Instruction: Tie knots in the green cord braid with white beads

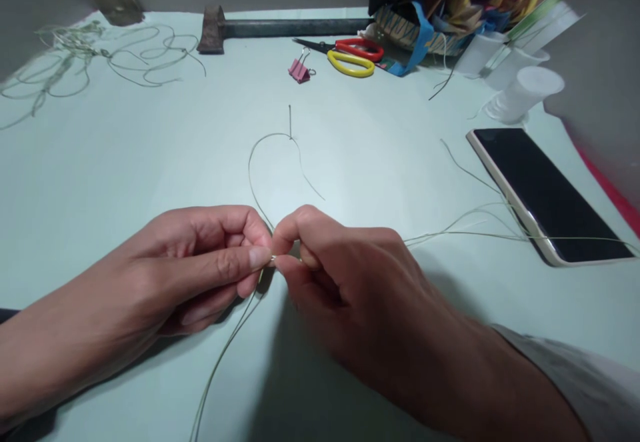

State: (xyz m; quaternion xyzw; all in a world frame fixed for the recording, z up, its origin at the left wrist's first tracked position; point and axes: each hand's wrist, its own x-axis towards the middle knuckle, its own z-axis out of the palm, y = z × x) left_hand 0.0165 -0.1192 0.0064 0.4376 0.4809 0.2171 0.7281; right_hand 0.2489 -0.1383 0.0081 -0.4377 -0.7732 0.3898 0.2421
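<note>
Thin green cord [223, 352] runs between my two hands at the middle of the table. My left hand [200, 262] pinches it between thumb and forefinger, with strands hanging down toward the front edge. Close against those fingertips, my right hand [345, 282] is closed in a pinch on the cord too; the exact spot between the fingertips is partly hidden. A single strand curves up from the hands to an upright nail [290, 121] and is caught at its foot, with a loose tail to the right. More strands [450, 232] stretch out right of my right hand.
A phone [550, 192] lies at the right, strands crossing it. White thread spools [525, 92] stand behind it. Along the back are scissors [350, 62], a pink binder clip [300, 69], a hammer [214, 32], a colourful cloth bundle [460, 2] and tangled cord [65, 55].
</note>
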